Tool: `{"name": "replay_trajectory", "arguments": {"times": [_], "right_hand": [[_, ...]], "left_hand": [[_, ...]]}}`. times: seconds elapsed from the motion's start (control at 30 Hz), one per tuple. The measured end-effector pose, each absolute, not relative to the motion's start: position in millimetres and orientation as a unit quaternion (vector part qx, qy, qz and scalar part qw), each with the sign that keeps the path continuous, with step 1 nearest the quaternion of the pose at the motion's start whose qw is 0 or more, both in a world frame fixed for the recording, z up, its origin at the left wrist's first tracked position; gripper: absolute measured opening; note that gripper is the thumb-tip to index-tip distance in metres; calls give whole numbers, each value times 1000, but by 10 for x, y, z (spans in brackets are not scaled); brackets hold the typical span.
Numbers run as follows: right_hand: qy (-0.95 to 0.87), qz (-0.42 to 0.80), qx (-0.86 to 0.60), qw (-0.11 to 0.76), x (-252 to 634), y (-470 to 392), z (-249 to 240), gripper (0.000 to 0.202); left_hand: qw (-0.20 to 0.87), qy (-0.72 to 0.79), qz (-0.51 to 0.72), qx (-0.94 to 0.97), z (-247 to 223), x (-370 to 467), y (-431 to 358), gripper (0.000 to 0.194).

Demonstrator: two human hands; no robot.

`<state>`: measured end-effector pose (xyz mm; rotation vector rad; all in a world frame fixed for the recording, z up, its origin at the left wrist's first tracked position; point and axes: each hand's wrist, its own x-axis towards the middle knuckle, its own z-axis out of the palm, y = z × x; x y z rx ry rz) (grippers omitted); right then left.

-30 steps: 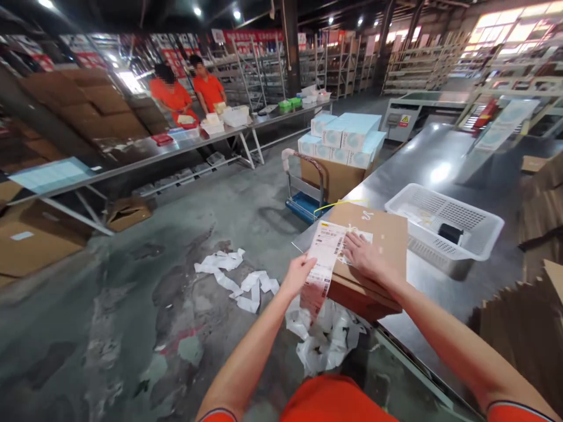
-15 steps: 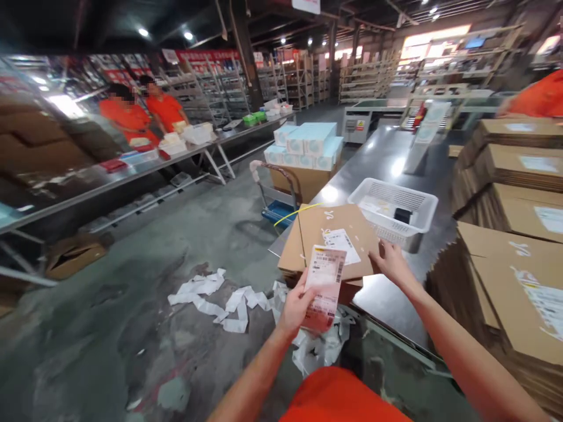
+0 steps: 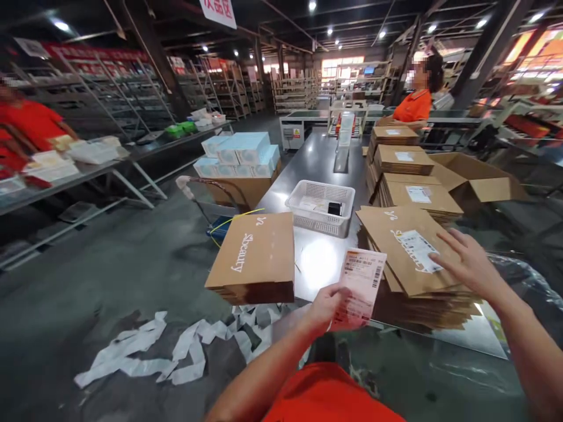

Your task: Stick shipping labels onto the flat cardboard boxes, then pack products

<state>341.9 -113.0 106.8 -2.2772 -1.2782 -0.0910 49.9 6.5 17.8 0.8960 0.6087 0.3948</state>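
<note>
My left hand [image 3: 329, 306] grips a sheaf of printed shipping labels [image 3: 361, 281], held upright in front of the table edge. To the right, my right hand [image 3: 472, 266] has its fingers spread at a stack of flat cardboard cartons [image 3: 407, 228]. Its fingertips are at the shipping label [image 3: 420, 251] stuck on the top carton; whether they touch it I cannot tell. Left of my hands lies another stack of flat cartons [image 3: 264, 252], its top one printed with white lettering and bearing no label.
A white plastic basket [image 3: 321, 196] holding a black item stands on the metal table [image 3: 281, 202]. Further labelled carton stacks [image 3: 417, 190] line its right side, near a person [image 3: 413, 105] in orange. A loaded trolley [image 3: 233, 190] stands left; paper strips [image 3: 189, 351] litter the floor.
The view has turned right. My right hand has left the left stack and is now over the right one. The labelled carton no longer lies on the left stack; a bare one shows there.
</note>
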Motion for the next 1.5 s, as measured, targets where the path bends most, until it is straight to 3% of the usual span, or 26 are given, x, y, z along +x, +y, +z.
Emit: {"name": "replay_trajectory", "arguments": {"times": [0.1,0.17,0.2,0.3,0.33,0.4,0.47,0.6,0.73,0.87,0.97,1.17,1.27,1.33,1.43,1.5], "right_hand": [[-587,151,-718,342,2709,-694,1060,69],[-621,240,-652,363,2233,-370,1004,47],[-627,263,-636,364,2025,-226,963,40],[-651,315,-589,360,1516,108,819,46],[-666,328,-568,355,1371,192,776,47],[-696,344,-526,347,1106,331,708,44],[-717,339,-501,347,889,456,657,37],[-752,290,-488,334,656,891,529,29],[-740,157,-556,343,606,1752,359,29],[-766,46,-611,193,592,2464,229,45],[-751,-11,-651,108,550,2634,174,60],[-796,6,-591,134,69,2454,30,52],[-861,34,-498,100,-82,2132,-33,60],[-868,44,-480,121,52,1924,-50,55],[-711,57,-671,202,548,1734,-65,51],[-582,128,-766,241,925,1621,-63,53]], "left_hand": [[819,307,185,447,51,256,32,58],[802,306,213,466,73,22,62,59],[789,302,239,479,121,-102,92,62],[722,321,353,501,355,-461,251,85],[694,347,385,501,434,-566,324,82],[641,413,419,493,541,-743,491,51],[604,468,426,485,544,-880,662,26],[576,519,420,472,285,-1121,922,40],[637,512,369,442,-96,-1465,952,47],[663,532,282,444,-431,-1920,728,50],[647,557,282,438,-501,-2218,657,50],[529,591,430,430,-125,-2325,1375,45],[527,577,440,441,-27,-2240,1652,46],[530,581,427,446,-15,-2196,1635,46],[529,593,384,470,23,-2101,1380,45],[544,562,370,501,88,-1976,1151,43]]}}
